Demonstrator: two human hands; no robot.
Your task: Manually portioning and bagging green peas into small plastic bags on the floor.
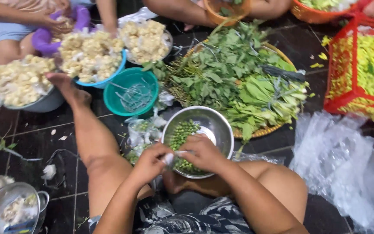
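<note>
1. A steel bowl (215,123) is sitting on the dark tiled floor (40,138) just in front of the person's folded legs, and a heap of small green round fruits (182,136) is filling its left and near side, leaving the far right of its bottom bare.
2. The left hand (150,162) and the right hand (202,152) are meeting over the bowl's near rim; their fingers are pinching narrowly on one small pale piece (169,158) between them, too blurred to tell what it is.
3. One flat woven tray (265,130) is lying just behind the bowl, heaped with leafy green stems (234,69).
4. One empty teal bowl (130,92) is standing to the bowl's far left, holding a few thin strands.
5. Three bowls of pale, popped-looking pieces (89,54) are lining up beyond it, along the far left edge.
6. One red basket (356,65) of yellow flowers is standing at the right edge, well apart from the hands.
7. A heap of clear plastic bags (338,160) is crowding the right side, next to the person's knee.
8. One lidded metal pot (9,210) is sitting in the near left corner.
9. Bare floor is showing mainly to the left of the outstretched leg; elsewhere things are pressing close around the bowl.
10. Other people's arms (18,11) are reaching in along the top edge.
</note>
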